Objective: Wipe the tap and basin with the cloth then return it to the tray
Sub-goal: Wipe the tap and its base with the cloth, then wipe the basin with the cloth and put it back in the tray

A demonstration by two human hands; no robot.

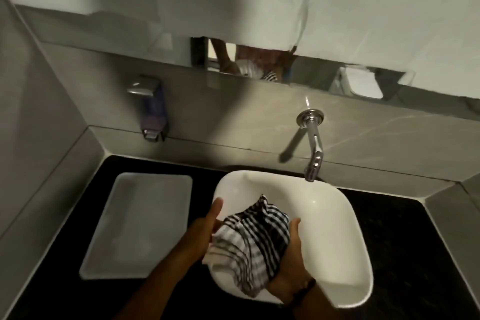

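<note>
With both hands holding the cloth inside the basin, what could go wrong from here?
1. The checked cloth is bunched between the left hand and right hand, so it may only smear the white basin rather than wipe evenly.
2. The tap overhangs the basin's far rim; a rising hand might knock it.
3. The tray lies to the left on the dark counter; a loose cloth corner could drag across it on the way there.

left hand (205, 228): thumb up, gripping cloth (255, 241) from its left | right hand (291, 267): cupped under cloth's right, fingers curled on it
</note>
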